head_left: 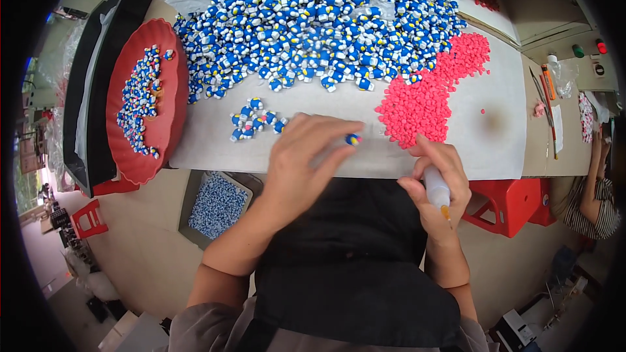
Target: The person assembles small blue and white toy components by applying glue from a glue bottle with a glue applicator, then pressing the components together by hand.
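Between the thumb and fingertips of my left hand (297,160) is a small blue figure (353,139) with yellow and pink spots. My right hand (450,169) wraps round a small translucent squeeze bottle (436,184), its thin needle tip pointing back toward me. The index finger of that hand reaches the near edge of a heap of small pink pieces (417,107); whether it pinches one is too small to tell. Left of my left hand lies a loose cluster of blue-and-white figures (248,120), some with pink spots. Behind both hands spreads a large mound of similar figures (313,26).
A red scalloped tray (171,117) with more figures stands at the left, beside a black tray (88,104). Below the table edge are a grey bin (189,212) of small blue-and-white pieces and a red stool (505,205). Brushes (548,107) lie at the right; another person (590,205) sits beyond.
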Demonstrator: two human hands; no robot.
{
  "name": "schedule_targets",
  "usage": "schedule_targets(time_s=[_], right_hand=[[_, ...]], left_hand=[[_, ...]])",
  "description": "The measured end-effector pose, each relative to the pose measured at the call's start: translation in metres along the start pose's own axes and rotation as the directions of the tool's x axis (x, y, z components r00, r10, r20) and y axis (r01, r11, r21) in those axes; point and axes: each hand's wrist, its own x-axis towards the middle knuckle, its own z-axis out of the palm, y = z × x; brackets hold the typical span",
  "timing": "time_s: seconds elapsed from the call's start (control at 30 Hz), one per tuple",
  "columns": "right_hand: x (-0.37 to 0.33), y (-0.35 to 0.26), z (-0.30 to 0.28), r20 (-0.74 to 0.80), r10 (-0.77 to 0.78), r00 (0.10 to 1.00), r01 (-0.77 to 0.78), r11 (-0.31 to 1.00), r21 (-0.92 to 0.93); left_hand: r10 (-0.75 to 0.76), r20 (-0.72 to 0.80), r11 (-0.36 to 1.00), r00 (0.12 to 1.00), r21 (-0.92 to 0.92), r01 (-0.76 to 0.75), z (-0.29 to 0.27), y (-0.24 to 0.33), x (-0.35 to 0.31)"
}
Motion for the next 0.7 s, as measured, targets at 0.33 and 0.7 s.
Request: schedule_targets(time_s=[0.33, 0.7], right_hand=[[-0.006, 0.008, -0.013, -0.018, 0.058, 0.998, -0.058, 0.998, 0.032], [-0.018, 0.003, -0.030, 0.016, 0.083, 0.996, -0.083, 0.925, 0.370]], left_hand=[[0.228, 0.013, 0.855, 0.974, 0.476, -0.206, -0.017, -0.028, 0.044], [0.335, 0.237, 0.734, 0.912, 0.542, -0.410, -0.027, -0.029, 0.053]])
